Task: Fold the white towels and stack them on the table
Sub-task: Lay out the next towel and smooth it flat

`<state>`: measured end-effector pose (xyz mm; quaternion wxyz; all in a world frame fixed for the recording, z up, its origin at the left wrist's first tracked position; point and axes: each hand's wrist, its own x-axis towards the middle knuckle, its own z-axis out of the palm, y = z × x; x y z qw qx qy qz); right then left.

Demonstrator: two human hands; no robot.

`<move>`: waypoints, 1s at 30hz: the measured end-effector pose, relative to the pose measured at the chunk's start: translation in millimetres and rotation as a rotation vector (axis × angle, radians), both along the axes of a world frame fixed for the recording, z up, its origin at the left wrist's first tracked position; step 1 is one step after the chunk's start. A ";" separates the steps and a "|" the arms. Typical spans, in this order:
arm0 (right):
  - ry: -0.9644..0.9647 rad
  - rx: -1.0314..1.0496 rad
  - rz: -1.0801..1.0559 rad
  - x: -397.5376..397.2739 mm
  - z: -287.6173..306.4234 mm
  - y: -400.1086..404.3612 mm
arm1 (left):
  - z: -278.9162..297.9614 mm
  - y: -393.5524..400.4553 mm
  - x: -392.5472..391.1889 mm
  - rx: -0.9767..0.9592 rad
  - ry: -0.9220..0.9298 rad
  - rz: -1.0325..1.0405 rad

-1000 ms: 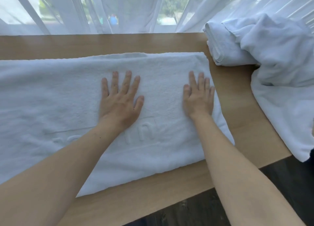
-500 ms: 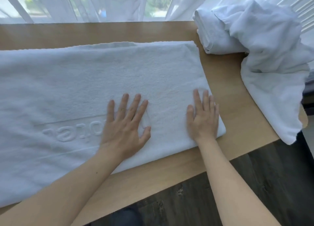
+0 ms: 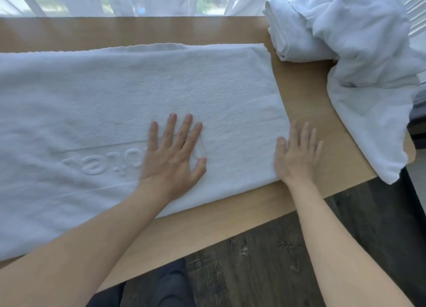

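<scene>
Your left hand [image 3: 171, 155] lies flat, fingers spread, on the long white terry towel with raised lettering [image 3: 129, 122], holding nothing. Your right hand [image 3: 297, 155] is also flat and unclenched at the towel's right end, fingers over the edge onto the light wooden worktop [image 3: 306, 94]; a second ago it was fully on the cloth, so both hands have slid toward you and rightward, smoothing. The towel is spread lengthwise across the worktop, folded once, its left end out of view. At the far right corner sits a folded white towel stack [image 3: 290, 37], a crumpled loose white towel [image 3: 368, 64] draped over it and off the edge. Smoothing looks finished; the crosswise fold likely comes next.
</scene>
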<state>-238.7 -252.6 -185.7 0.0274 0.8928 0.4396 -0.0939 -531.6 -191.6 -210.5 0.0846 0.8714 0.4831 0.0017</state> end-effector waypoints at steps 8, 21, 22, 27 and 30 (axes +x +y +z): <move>0.100 0.045 0.417 -66.6 -14.3 55.2 | -1.7 -0.7 -3.0 -0.019 -0.039 0.017; 0.109 0.020 0.392 -143.2 -14.2 84.8 | 0.9 4.2 -93.3 0.008 -0.148 0.182; 0.105 0.007 0.268 -142.0 -12.2 88.7 | 1.7 2.2 -107.5 0.004 -0.135 0.176; 0.235 0.202 0.478 -262.5 -2.2 50.8 | 5.4 -14.8 -156.7 -0.047 -0.100 0.159; 0.259 0.121 0.627 -323.3 -9.7 20.1 | 3.6 -20.9 -188.9 -0.048 -0.072 0.232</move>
